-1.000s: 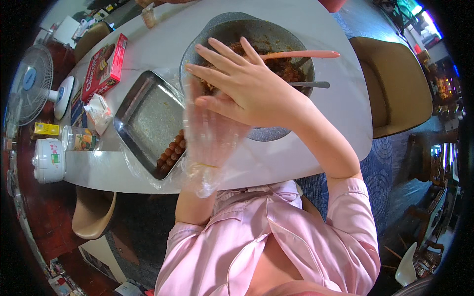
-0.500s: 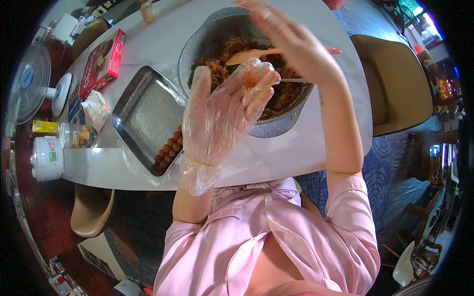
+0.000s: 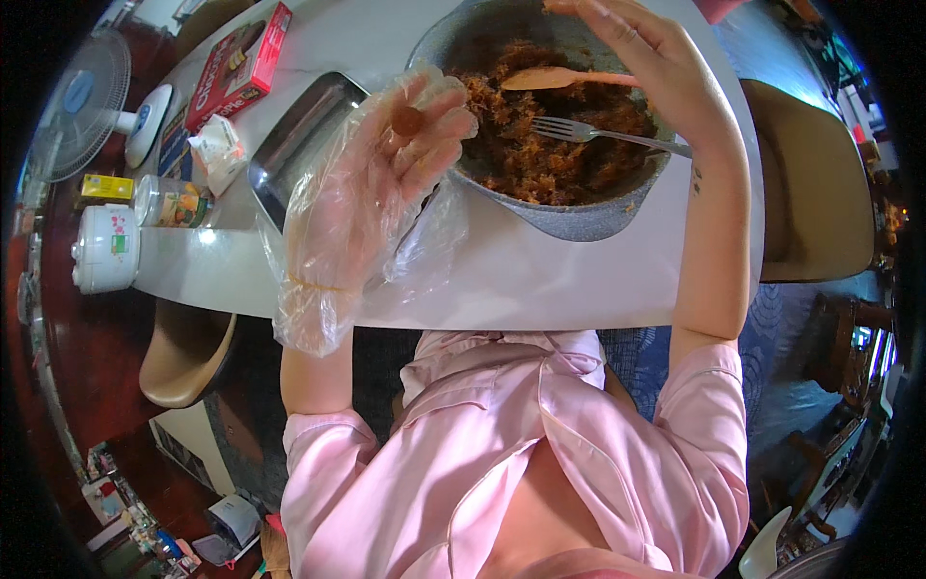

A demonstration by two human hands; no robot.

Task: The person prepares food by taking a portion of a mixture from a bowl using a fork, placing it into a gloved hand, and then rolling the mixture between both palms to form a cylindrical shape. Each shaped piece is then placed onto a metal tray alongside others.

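Observation:
My left hand (image 3: pixel 352 198), in a clear plastic glove banded at the wrist, is palm up over the metal tray (image 3: pixel 307 125). A small brown ball (image 3: pixel 408 121) rests on its lightly curved fingers. My bare right hand (image 3: pixel 666 72) hovers over the right side of the grey speckled pot (image 3: pixel 579 224), fingers extended and nothing seen in them. Shredded brown mixture (image 3: pixel 526 179) lies in the pot. A wooden spatula (image 3: pixel 550 79) and a metal fork (image 3: pixel 569 128) rest across it. My left hand hides much of the tray, including its near end.
Left of the tray are a red box (image 3: pixel 241 68), a white packet (image 3: pixel 219 154), a clear jar (image 3: pixel 174 201) and a white rice cooker (image 3: pixel 104 249). A fan (image 3: pixel 87 106) stands farther left. Brown chairs flank the table, one at the right (image 3: pixel 810 183).
My left hand has moved left from above the pot to the tray, carrying the ball. My right hand has shifted slightly right in the picture. The row of balls in the tray is now hidden.

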